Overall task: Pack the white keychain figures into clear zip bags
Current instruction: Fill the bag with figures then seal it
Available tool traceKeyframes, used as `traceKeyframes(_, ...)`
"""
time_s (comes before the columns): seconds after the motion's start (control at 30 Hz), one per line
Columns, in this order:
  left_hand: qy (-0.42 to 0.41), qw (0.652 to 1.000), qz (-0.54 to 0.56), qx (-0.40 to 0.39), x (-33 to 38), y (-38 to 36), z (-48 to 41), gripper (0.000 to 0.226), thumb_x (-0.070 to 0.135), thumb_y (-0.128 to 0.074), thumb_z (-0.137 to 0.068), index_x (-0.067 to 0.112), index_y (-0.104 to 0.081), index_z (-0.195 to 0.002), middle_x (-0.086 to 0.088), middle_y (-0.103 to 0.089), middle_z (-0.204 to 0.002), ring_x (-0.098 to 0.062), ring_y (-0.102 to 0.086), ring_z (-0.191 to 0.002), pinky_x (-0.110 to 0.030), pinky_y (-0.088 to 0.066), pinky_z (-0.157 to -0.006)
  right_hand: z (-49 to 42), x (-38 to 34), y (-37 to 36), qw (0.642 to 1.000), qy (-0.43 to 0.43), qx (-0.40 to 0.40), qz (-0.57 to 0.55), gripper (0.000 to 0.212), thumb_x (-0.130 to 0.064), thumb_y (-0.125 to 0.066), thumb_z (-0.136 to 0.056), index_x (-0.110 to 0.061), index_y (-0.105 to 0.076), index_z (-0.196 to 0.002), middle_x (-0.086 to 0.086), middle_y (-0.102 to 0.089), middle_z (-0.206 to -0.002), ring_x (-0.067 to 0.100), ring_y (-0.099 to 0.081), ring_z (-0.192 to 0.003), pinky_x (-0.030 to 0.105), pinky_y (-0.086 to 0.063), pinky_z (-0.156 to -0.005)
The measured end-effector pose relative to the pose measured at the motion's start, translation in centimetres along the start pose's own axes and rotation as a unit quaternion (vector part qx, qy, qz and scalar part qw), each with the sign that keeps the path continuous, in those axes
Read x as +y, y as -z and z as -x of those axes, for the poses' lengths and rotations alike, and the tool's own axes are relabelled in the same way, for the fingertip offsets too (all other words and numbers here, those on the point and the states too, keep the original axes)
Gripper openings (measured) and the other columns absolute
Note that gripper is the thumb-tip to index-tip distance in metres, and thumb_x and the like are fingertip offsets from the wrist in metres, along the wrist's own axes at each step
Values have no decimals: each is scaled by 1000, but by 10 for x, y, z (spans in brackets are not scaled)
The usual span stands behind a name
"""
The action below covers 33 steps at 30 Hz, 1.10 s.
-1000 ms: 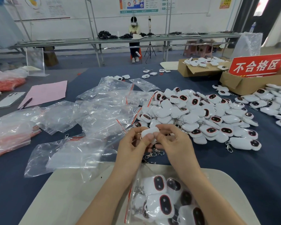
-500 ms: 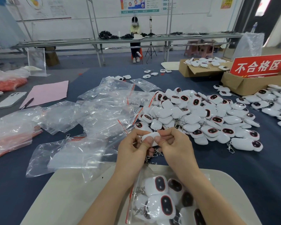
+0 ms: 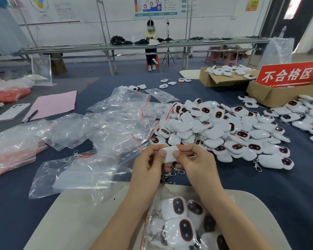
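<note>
Blue table (image 3: pixel 260 186), keychain figures (image 3: pixel 215 127), far workbench (image 3: pixel 206 42)

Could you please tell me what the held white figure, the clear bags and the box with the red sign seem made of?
The held figure looks like smooth, faintly glossy moulded plastic, possibly soft vinyl: rounded edges, soft sheen. The clear bags are thin plastic film, crinkled and glinting. The box looks like matte brown corrugated cardboard, with folded flaps.
</note>
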<state>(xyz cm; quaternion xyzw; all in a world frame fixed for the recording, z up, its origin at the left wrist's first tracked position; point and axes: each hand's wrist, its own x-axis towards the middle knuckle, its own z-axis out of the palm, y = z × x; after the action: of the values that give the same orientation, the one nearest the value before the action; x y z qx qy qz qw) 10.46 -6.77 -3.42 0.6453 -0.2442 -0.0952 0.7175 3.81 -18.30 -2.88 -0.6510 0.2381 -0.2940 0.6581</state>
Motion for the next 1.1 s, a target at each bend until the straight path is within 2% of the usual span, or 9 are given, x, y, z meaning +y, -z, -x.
traceKeyframes(0.13, -29, 994, -91, -49, -6, 1, 1, 21, 29, -66, -98, 45, -63, -112, 6, -73, -94, -16, -70, -85, -34, -60, -78, -2, 1, 3, 998, -36, -5, -52, 8, -20, -74, -90, -23, -74, -96, -3, -76, -74, 8, -68, -61, 17, -55, -62)
traceKeyframes(0.23, -34, 989, -133, -54, -9, 0, 0, 22, 30, -62, -100, 48, -60, -114, 6, -73, -85, -13, -68, -77, -32, -58, -72, -4, 2, 3, 995, -55, -10, -84, 9, -18, -74, -90, -18, -74, -99, -1, -74, -69, 6, -67, -61, 16, -54, -60)
traceKeyframes(0.33, -7, 996, -67, -51, -6, 1, 1, 22, 20, -54, -104, 36, -65, -116, 4, -66, -67, -12, -62, -62, -25, -52, -62, -4, 5, 2, 996, -44, -21, -75, 11, -17, -73, -90, -15, -73, -101, -4, -74, -69, 4, -67, -60, 14, -52, -59)
traceKeyframes(0.47, 21, 998, -20, -61, -2, 4, 1, 25, 15, -49, -107, 29, -68, -113, -1, -62, -64, -15, -58, -58, -26, -47, -51, -5, 8, 1, 999, -21, -20, -41, 12, -20, -73, -90, -17, -72, -102, -5, -73, -68, 4, -66, -60, 15, -52, -61)
traceKeyframes(0.6, 27, 998, 3, -61, 1, 3, 3, 26, 16, -49, -107, 29, -68, -118, -4, -65, -69, -17, -60, -63, -27, -50, -56, -4, 6, 1, 1000, 10, -18, -16, 10, -20, -72, -91, -21, -72, -101, -7, -75, -74, 4, -68, -64, 15, -53, -62)
traceKeyframes(0.77, 48, 996, 70, -36, 9, 13, 11, 29, 9, -57, -102, 33, -71, -111, -7, -72, -89, -20, -67, -75, -28, -56, -65, 3, -5, 1, 998, 60, -34, 3, 11, -21, -63, -98, -28, -71, -103, -15, -73, -85, 3, -67, -67, 18, -54, -60)
traceKeyframes(0.9, 102, 978, 180, 12, 18, 37, 23, 22, 29, -69, -86, 20, -73, -106, -15, -70, -90, -19, -64, -69, -27, -54, -59, 2, -17, 1, 996, 27, -81, 29, 19, -18, -58, -99, -31, -71, -102, -12, -72, -87, 1, -66, -69, 19, -55, -63)
traceKeyframes(1.0, 111, 987, 114, 34, 22, 59, 38, 18, 27, -63, -92, 14, -75, -90, -8, -72, -83, -15, -68, -63, -24, -56, -55, 1, -25, 4, 971, 28, -187, 146, 18, -24, -58, -99, -37, -70, -98, -11, -71, -96, -1, -68, -77, 20, -54, -76)
traceKeyframes(1.1, 104, 994, -42, 8, 28, 80, 54, 14, 11, -58, -100, 16, -71, -100, -6, -67, -82, -12, -63, -61, -22, -54, -56, 4, -29, 7, 896, 34, -297, 328, 19, -40, -56, -99, -36, -72, -108, -25, -69, -92, -8, -63, -87, 20, -49, -84)
